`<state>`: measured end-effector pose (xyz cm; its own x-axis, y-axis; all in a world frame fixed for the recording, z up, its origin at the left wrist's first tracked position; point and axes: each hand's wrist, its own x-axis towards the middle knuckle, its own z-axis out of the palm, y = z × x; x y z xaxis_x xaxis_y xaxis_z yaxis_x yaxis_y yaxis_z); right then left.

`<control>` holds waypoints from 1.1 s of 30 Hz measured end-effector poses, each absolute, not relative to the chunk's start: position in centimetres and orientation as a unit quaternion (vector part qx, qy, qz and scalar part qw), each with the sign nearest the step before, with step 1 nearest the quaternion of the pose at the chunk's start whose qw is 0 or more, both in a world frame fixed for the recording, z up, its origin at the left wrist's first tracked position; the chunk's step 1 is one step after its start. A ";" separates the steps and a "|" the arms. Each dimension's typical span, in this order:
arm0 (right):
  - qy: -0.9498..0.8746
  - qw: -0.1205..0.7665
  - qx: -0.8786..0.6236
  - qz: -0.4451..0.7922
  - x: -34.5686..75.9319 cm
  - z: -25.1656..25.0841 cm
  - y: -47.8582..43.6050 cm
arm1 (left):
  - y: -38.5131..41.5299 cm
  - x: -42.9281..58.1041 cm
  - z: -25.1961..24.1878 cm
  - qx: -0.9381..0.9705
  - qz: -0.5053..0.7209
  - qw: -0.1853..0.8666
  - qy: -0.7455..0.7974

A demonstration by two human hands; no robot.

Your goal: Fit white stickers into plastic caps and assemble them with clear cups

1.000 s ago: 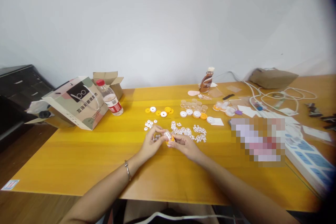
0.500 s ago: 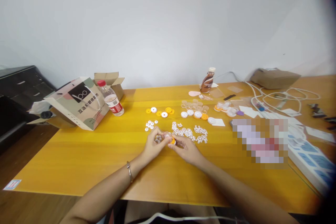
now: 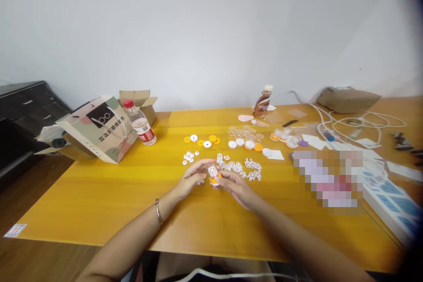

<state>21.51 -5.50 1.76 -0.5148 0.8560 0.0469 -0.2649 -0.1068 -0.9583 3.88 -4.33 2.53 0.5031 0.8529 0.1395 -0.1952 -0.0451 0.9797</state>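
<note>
Both my hands meet near the middle of the yellow table (image 3: 99, 198). My right hand (image 3: 236, 186) pinches a small clear plastic piece with an orange base (image 3: 213, 174). My left hand (image 3: 193, 179), a bracelet on its wrist, has its fingers loosely curled beside that piece and touches it from the left. Just behind lie white perforated parts (image 3: 238, 167), small white buttons (image 3: 189, 157), and orange and white discs (image 3: 203, 141).
A paper bag (image 3: 99, 130), a cardboard box (image 3: 139, 101) and a water bottle (image 3: 141, 125) stand at the back left. A brown drink bottle (image 3: 262, 102), clear cups (image 3: 244, 132), white cables (image 3: 350, 123) and printed sheets (image 3: 390, 198) occupy the right side.
My left hand opened its fingers and slid slightly left off the small piece; my right hand turned the piece so its white top faces up.
</note>
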 end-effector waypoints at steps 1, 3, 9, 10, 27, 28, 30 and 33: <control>-0.536 0.406 -0.281 0.685 21.6 1.7 -5.4 | -4.3 3.9 2.6 0.601 0.413 0.626 0.276; -0.550 0.399 -0.284 0.676 21.7 1.6 -5.2 | -4.3 3.9 2.7 0.615 0.420 0.599 0.294; -0.642 0.386 -0.311 0.585 21.5 0.8 -5.0 | -4.5 4.8 2.3 0.606 0.472 0.474 0.430; -0.657 0.389 -0.327 0.557 21.4 0.7 -5.0 | -4.6 5.0 2.1 0.604 0.475 0.461 0.444; -0.637 0.359 -0.295 0.615 21.8 1.3 -4.9 | -3.8 3.3 3.1 0.682 0.395 0.494 0.368; -0.640 0.362 -0.297 0.609 21.7 1.2 -5.0 | -3.8 3.4 3.0 0.680 0.403 0.484 0.375; -0.647 0.367 -0.310 0.592 21.4 0.9 -5.2 | -3.9 3.7 3.0 0.683 0.409 0.458 0.395; -0.659 0.381 -0.351 0.546 21.1 0.4 -5.4 | -4.1 4.1 2.9 0.685 0.414 0.414 0.434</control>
<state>21.14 -5.43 0.44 -0.4645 0.8776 0.1188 0.0464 0.1581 -0.9863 4.14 -4.12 2.91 0.2801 0.9372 0.2079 0.2525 -0.2809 0.9259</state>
